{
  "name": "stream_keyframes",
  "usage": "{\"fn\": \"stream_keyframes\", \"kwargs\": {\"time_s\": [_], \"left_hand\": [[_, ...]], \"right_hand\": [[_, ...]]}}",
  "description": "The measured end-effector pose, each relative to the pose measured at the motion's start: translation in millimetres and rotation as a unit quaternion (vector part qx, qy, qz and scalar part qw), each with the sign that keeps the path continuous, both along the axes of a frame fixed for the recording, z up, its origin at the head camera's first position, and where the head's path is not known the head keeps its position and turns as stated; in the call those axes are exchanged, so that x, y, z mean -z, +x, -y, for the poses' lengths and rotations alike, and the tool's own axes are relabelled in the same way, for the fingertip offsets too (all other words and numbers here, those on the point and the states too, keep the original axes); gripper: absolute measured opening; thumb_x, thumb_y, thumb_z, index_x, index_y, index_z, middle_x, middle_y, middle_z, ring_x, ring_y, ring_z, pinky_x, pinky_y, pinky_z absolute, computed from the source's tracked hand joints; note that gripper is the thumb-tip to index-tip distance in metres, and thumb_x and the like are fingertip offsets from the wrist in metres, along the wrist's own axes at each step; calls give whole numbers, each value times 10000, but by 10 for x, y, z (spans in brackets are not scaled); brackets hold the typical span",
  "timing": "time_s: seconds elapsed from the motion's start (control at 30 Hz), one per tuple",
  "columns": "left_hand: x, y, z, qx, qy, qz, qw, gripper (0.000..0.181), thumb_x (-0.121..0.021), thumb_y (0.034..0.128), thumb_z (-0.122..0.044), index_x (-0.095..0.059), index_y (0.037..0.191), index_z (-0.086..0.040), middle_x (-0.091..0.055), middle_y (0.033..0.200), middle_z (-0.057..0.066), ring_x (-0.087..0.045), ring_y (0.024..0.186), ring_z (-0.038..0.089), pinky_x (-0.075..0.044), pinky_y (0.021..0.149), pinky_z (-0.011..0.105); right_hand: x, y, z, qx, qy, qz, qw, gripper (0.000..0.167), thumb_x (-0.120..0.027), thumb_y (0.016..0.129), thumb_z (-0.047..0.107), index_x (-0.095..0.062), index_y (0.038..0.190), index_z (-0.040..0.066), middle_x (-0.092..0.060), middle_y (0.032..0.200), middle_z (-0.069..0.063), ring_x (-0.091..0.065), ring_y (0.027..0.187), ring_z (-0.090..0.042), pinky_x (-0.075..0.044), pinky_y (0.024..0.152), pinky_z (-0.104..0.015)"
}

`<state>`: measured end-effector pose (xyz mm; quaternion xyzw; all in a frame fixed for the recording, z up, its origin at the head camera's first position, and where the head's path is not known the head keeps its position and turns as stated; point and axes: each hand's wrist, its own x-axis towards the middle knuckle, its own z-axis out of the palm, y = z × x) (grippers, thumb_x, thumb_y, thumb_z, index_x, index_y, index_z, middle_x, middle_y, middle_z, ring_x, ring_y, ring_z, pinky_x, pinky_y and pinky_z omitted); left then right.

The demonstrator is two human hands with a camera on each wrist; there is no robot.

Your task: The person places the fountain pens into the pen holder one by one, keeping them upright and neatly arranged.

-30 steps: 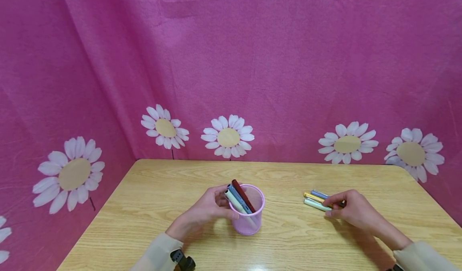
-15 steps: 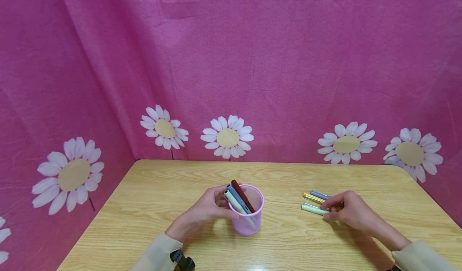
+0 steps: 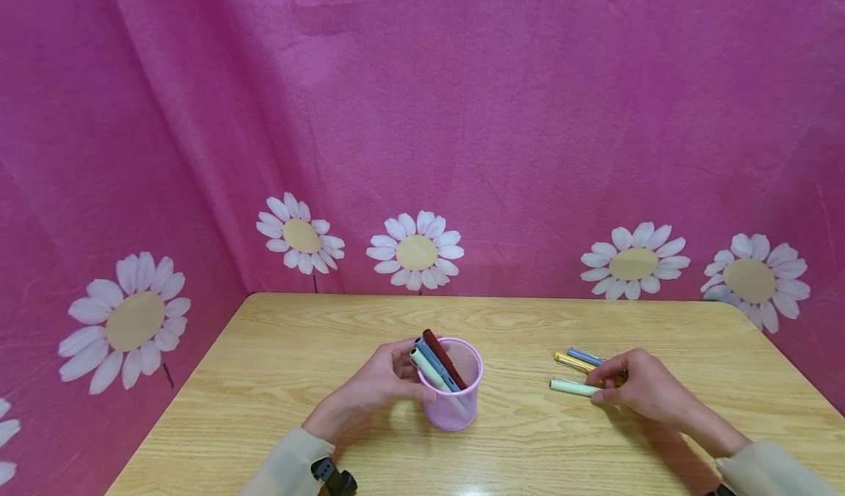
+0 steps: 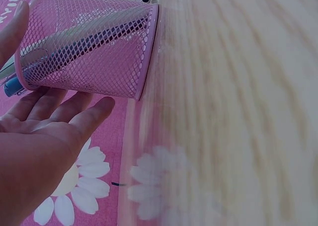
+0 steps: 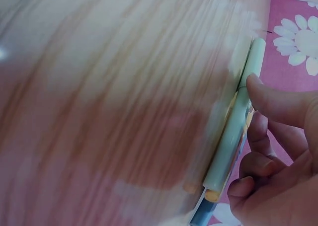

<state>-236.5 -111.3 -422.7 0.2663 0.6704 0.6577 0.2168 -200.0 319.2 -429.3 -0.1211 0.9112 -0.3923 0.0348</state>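
"Bracing the pink mesh pen cup, the left hand grips it near the rim, thumb in front, fingers behind! And the right hand?"

"Pinching a light green pen between thumb and fingers; whether it's off the tabletop, I can't tell."

"Why hold the cup?"

"Probably to steady it: the dark red pen, slate-blue pen and pale mint pen inside all lean left."

"And just past the pinched one?"

"A yellow pen and a blue pen, side by side, likely bunched for easy reach. Behind everything, daisy-printed magenta cloth!"
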Motion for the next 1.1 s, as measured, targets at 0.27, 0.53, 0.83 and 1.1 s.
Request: {"fn": "stream_keyframes", "kwargs": {"time_s": [0.27, 0.53, 0.83, 1.1], "left_hand": [[20, 2, -4, -13, 42, 26, 10000, 668, -832, 866, 4, -561, 1477, -1, -690, 1274, 173, -685, 1119, 284, -574, 963, 372], [13, 3, 1, 2, 25, -62, 10000, 689, -838, 858, 6, -553, 1484, 0, -696, 1254, 163, -691, 1110, 274, -590, 933, 370], [8, 7, -2, -78, -82, 21, 9999, 659, -847, 870, -18, -568, 1467, -5, -688, 1271, 156, -677, 1127, 276, -568, 985, 378], [13, 7, -3, -41, 24, -4, 10000, 674, -837, 863, 1, -558, 1477, 3, -694, 1259, 166, -687, 1111, 278, -580, 955, 375]], "right_hand": [[34, 13, 108, -260, -116, -83, 9996, 102, -873, 842, 48, -802, 914, 57, -574, 713, 39, -466, 644, -51, -387, 560, -217], [10, 26, 186, -428, 26, -288, 9987, 151, -893, 820, 52, -808, 944, 34, -755, 852, 15, -569, 747, -25, -485, 649, -231], [10, -3, 228, -551, 48, -167, 9983, 169, -890, 821, 43, -806, 966, 21, -778, 905, -7, -624, 801, -46, -515, 692, -224], [18, -14, 300, -616, -151, -85, 9980, 176, -899, 815, 64, -814, 963, 21, -776, 884, 0, -641, 779, -47, -525, 692, -227]]}}
